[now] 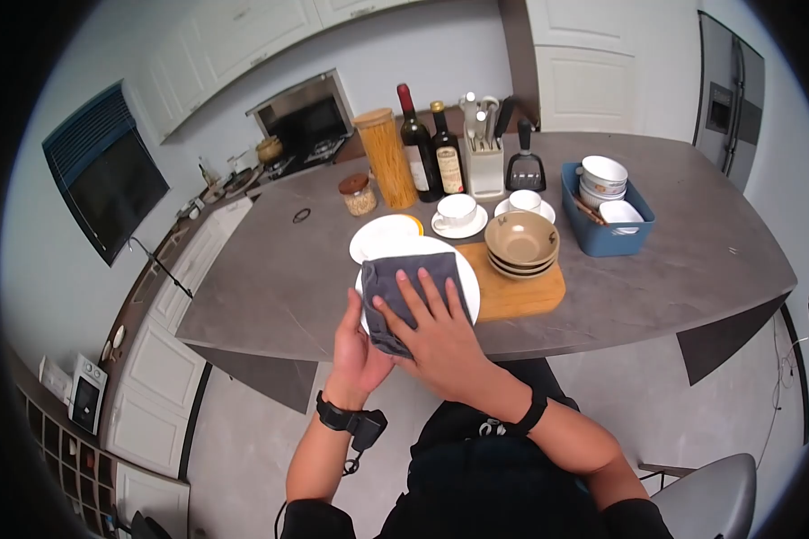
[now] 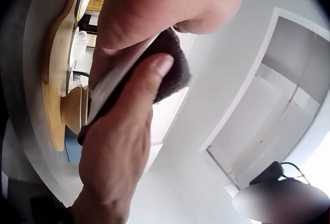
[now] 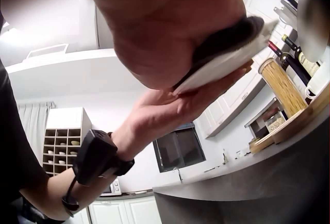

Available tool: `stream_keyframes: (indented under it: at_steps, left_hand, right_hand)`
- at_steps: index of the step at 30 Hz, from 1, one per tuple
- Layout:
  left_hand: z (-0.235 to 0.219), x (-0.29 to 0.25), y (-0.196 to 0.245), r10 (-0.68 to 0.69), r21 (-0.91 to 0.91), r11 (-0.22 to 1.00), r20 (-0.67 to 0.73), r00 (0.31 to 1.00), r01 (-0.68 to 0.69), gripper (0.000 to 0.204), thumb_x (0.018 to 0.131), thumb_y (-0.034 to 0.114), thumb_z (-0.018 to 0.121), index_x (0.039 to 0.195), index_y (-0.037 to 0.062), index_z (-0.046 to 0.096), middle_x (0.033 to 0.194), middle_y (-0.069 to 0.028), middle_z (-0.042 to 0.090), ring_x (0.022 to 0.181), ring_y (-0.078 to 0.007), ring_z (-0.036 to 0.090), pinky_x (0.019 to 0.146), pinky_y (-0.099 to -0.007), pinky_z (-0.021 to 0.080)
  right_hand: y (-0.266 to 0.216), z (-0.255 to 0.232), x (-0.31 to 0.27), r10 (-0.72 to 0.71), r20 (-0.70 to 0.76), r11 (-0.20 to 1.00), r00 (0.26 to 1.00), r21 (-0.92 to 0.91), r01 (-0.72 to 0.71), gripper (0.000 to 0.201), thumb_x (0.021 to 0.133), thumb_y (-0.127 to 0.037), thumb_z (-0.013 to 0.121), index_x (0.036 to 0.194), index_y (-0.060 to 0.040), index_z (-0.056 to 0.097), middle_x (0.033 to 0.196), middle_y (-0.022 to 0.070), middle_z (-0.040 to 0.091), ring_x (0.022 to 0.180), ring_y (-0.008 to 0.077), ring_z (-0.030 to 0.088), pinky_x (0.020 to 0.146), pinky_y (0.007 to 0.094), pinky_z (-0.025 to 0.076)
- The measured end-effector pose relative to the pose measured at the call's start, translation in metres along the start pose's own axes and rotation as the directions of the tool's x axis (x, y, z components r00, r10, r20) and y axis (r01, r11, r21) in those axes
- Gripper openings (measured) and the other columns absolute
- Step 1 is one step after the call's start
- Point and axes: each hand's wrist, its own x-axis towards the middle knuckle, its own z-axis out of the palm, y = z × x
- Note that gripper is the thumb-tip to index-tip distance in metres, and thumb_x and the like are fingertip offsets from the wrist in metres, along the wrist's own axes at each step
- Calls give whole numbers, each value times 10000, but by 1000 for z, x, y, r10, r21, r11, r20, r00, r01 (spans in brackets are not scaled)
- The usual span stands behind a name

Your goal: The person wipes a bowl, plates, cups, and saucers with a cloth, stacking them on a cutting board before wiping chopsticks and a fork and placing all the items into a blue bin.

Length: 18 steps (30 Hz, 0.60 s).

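Observation:
My left hand point(image 1: 355, 355) holds a white plate point(image 1: 469, 278) from below at its near left side. Its thumb lies along the rim, and the other fingers reach beneath the plate, as the right wrist view shows. A folded dark grey cloth point(image 1: 388, 278) covers much of the plate's upper face. On top of it my right hand point(image 1: 440, 346) lies flat with straight, spread fingers, pressing the cloth to the plate. In the left wrist view the plate point(image 2: 116, 77) stands steeply tilted between both hands, with the right thumb on the cloth point(image 2: 175, 72).
Beyond the plate lies another white plate point(image 1: 382, 235). To the right, stacked brown bowls point(image 1: 521, 238) stand on a wooden board point(image 1: 521, 301). Behind are white cups point(image 1: 457, 209), wine bottles point(image 1: 418, 153), a pasta jar point(image 1: 386, 162), a knife block point(image 1: 485, 171) and a blue basket point(image 1: 616, 238).

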Motion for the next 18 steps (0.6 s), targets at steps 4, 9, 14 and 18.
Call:
stream_keyframes:
  at_steps: [4,9,14,18]
  left_hand:
    - [7,-24,-1,9,-33,999,29,1000,-8,821,1027,720,301,1533,86,429,1547,-119,490,1411,-317,483,1197,-489,371]
    - [7,-34,-16,0,91,996,10,1000,-1,938,979,799,248,1577,83,347,1597,-113,424,1454,-300,435,1188,-471,388]
    - [6,-28,-14,179,247,958,-103,978,-149,932,992,779,207,1590,72,315,1596,-116,424,1452,-283,436,1193,-430,384]
    - [-1,-7,-7,225,273,945,-151,963,-178,990,961,828,202,1573,64,353,1574,-121,450,1417,-285,477,1172,-418,409]
  right_hand:
    - [-9,-3,-5,-141,78,988,987,79,135,656,971,-485,603,1530,-159,499,1629,237,327,1497,494,280,1190,670,197]
    - [0,-14,14,-136,-20,989,990,-66,135,640,979,-476,595,1542,-190,488,1649,221,295,1498,528,237,1183,703,166]
    - [24,-17,15,-13,44,992,999,-123,18,653,997,-382,573,1588,-160,406,1675,235,213,1528,516,165,1189,706,135]
    - [18,-4,3,-71,194,997,978,-11,75,650,996,-370,563,1592,-168,402,1675,251,201,1544,501,143,1194,701,128]
